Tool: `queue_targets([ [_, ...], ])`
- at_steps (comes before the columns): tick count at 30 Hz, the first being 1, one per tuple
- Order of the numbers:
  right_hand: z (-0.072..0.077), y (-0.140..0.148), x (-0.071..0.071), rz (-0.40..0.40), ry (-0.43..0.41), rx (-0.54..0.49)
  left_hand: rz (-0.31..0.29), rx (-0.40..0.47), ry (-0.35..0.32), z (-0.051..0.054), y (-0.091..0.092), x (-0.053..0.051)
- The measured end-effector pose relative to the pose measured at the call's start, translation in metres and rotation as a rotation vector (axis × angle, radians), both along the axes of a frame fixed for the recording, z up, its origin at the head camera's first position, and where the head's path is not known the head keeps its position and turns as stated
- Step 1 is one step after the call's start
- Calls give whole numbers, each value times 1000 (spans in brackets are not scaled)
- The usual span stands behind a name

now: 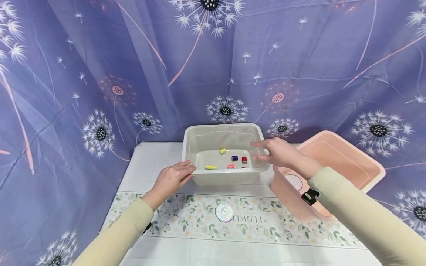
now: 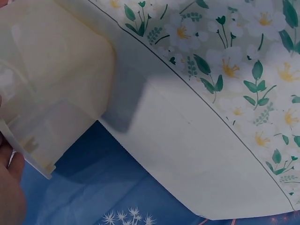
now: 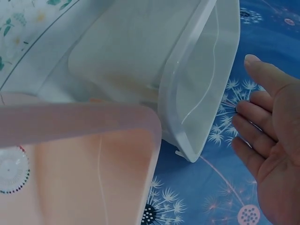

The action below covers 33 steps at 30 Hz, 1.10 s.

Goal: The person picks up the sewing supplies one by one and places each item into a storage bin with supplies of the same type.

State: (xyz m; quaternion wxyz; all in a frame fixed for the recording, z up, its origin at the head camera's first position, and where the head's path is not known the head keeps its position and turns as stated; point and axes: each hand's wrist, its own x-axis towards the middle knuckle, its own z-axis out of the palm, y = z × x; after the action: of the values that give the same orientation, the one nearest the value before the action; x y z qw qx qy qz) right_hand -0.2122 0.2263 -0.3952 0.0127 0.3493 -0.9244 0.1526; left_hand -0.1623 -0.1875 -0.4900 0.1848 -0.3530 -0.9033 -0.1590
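Note:
A white plastic bin point(image 1: 229, 178) stands at the back of the table. Inside lie several small thread spools: a yellow one point(image 1: 222, 151), a dark blue one point(image 1: 234, 158), a red one point(image 1: 244, 160), a pink one point(image 1: 231, 166) and another yellow one point(image 1: 210, 167). My left hand point(image 1: 174, 174) grips the bin's rim at its left front corner; only part of this hand shows in the left wrist view. Over the bin's right side is my right hand point(image 1: 279, 151), its fingers extended and nothing held. The right wrist view shows its palm point(image 3: 286, 173) bare, apart from the rim.
A peach bin point(image 1: 346, 159) stands tilted at the right, close to the white bin, with a round pin wheel point(image 1: 294, 182) inside. Another pin wheel point(image 1: 224, 212) lies on the floral table runner point(image 1: 186, 218). A purple dandelion-print curtain point(image 1: 213, 74) hangs behind the table.

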Motion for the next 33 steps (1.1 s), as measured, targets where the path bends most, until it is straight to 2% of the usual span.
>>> queue_targets([
  [10, -2, 10, 23, -12, -29, -57, 9, -33, -7, 5, 1, 2],
  [21, -1, 25, 49, -95, -54, -26, 9, -73, -3, 10, 4, 4],
  [27, 0, 34, 65, -127, -52, -24, -3, -81, 63, 7, 3, 4],
  [33, 0, 42, 80, -133, -16, -26, -22, -49, 142, 2, 1, 4],
])
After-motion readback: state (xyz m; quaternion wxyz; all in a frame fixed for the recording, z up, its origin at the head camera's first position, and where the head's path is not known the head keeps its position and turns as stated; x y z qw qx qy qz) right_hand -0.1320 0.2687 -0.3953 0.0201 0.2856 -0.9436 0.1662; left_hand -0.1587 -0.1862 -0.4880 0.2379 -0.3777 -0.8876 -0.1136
